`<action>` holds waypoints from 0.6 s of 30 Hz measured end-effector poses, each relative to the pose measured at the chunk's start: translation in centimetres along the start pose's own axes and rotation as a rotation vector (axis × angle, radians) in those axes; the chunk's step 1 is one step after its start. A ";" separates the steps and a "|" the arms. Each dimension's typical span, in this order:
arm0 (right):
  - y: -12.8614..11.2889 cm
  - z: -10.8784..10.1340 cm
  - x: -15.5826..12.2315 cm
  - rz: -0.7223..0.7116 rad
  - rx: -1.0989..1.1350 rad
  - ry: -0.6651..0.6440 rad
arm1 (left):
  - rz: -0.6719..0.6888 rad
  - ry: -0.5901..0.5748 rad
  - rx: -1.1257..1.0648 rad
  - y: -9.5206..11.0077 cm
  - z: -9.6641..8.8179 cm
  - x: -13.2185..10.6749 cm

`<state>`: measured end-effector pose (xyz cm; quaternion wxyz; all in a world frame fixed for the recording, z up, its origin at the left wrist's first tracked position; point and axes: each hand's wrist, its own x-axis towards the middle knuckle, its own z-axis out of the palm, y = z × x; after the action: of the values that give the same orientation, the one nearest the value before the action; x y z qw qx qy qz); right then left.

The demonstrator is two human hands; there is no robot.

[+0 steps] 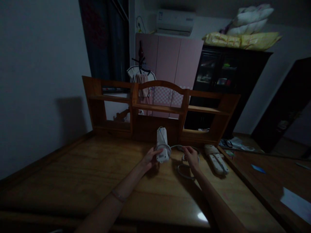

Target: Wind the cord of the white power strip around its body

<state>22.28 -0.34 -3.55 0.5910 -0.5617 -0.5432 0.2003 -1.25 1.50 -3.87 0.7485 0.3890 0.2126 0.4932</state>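
A wide wooden desk takes up most of the lower view, and beyond it there stand a pink wardrobe and a black cabinet, both in weak light. Along the far edge of the desk runs a wooden shelf with open compartments. On the right part of the desk lies another power strip, with its own cord wrapped around one end. The left hand grips the white power strip over the middle of the desk, the thumb on top; its other fingers are partly hidden. The right hand pinches the pale cable between thumb and forefinger. This cable is wound around the near part of the white power strip, and loose loops lie below the right hand
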 end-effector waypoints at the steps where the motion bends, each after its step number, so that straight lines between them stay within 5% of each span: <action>1: -0.1 0.1 0.0 -0.013 -0.020 -0.019 | 0.000 -0.012 -0.011 0.0 0.2 -0.1; 5: -1.3 0.5 -0.7 -0.091 -0.064 -0.128 | -0.009 -0.087 -0.055 0.0 0.6 -0.5; 11: -4.0 1.4 -2.4 0.031 0.277 -0.502 | 0.010 -0.093 -0.058 -0.1 0.9 -0.6; 18: -4.2 1.6 -2.4 -0.005 0.270 -0.609 | 0.068 -0.063 -0.049 -0.1 0.9 -0.3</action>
<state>18.53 -2.90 -1.16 0.4712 -0.3912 -0.6647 0.4279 -0.71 0.85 -3.44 0.7471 0.3928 0.1634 0.5107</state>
